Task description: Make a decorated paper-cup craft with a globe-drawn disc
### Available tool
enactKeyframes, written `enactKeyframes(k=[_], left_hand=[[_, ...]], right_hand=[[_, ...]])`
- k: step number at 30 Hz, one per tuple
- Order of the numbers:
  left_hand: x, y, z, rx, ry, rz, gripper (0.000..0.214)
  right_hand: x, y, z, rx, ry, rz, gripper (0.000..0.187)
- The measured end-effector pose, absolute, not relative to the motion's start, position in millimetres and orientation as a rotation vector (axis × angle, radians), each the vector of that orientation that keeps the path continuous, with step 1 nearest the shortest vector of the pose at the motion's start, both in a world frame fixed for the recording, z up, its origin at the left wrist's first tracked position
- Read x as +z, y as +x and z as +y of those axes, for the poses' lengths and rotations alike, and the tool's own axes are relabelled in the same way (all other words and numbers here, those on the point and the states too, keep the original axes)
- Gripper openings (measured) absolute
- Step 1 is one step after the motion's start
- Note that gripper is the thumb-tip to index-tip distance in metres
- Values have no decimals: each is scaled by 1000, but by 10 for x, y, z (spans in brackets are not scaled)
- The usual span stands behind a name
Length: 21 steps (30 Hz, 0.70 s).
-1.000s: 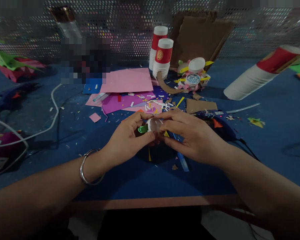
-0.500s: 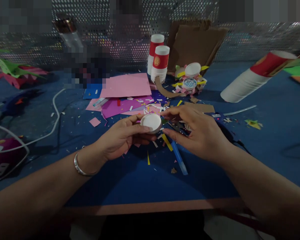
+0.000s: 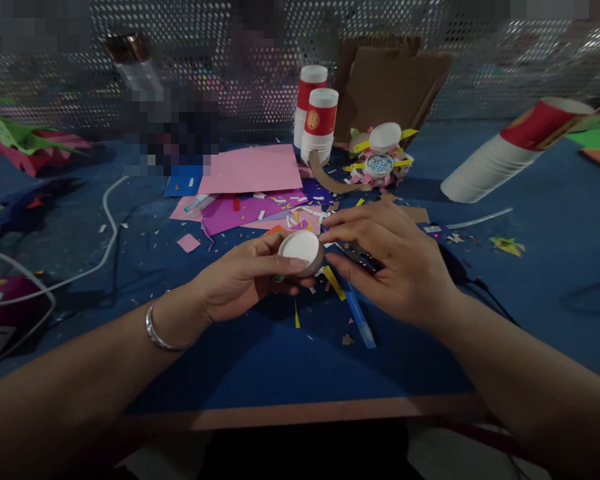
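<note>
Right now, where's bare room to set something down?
Front strip of blue tabletop, between the slim blue stick and the pinkish-brown table edge. Also right, between the yellow-green paper scrap and right forearm. Crowded behind left hand and right hand: pink paper sheet, white paper snippets, stacked red-and-white paper cups.

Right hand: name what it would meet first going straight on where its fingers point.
The right hand would probably meet the white round piece in the left hand first; touch or gap is unclear.
</note>
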State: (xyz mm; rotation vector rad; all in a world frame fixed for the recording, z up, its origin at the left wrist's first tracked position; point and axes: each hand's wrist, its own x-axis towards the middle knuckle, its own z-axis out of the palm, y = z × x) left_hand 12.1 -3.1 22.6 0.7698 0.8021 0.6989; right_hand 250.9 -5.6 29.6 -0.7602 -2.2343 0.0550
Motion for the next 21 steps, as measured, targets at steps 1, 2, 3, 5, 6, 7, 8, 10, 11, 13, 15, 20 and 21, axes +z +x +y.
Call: enactKeyframes(k=[1, 2, 3, 5, 6, 7, 8, 10, 11, 13, 15, 20, 21], left_hand=[[225, 121, -31, 714, 784, 817, 52], [222, 121, -32, 734, 798, 840, 54], [218, 120, -34, 755, 810, 865, 56], [206, 119, -42, 798, 842, 904, 60], [198, 119, -46, 823, 865, 911, 61], [188, 120, -51, 848, 896, 914, 60], [177, 123, -55, 873, 934, 917, 58], [154, 132, -64, 916, 1023, 930, 53], [143, 138, -69, 933, 1066, 939, 51], [130, 154, -85, 966, 1147, 951, 48], [130, 172, -110, 1000, 1226, 943, 46], [165, 187, -178, 948, 1338, 922, 43], [175, 184, -183, 913, 1343, 903, 43]], right_hand=[[296, 2507, -62, 54, -765, -2225, 14], [296, 2504, -70, 50, -767, -2216, 14], [296, 2501, -77, 43, -770, -2209, 13], [298, 2494, -92, 27, -770, -2201, 12], [299, 2491, -98, 20, -772, -2197, 11], [300, 2488, -103, 15, -776, -2189, 11], [299, 2485, -106, 15, -780, -2183, 12], [293, 2479, -107, 32, -776, -2186, 12], [287, 2474, -106, 47, -770, -2194, 12], [273, 2464, -103, 81, -747, -2217, 12], [262, 2453, -101, 92, -736, -2233, 11], [273, 2447, -116, 95, -754, -2250, 12], [277, 2450, -119, 100, -757, -2254, 13]])
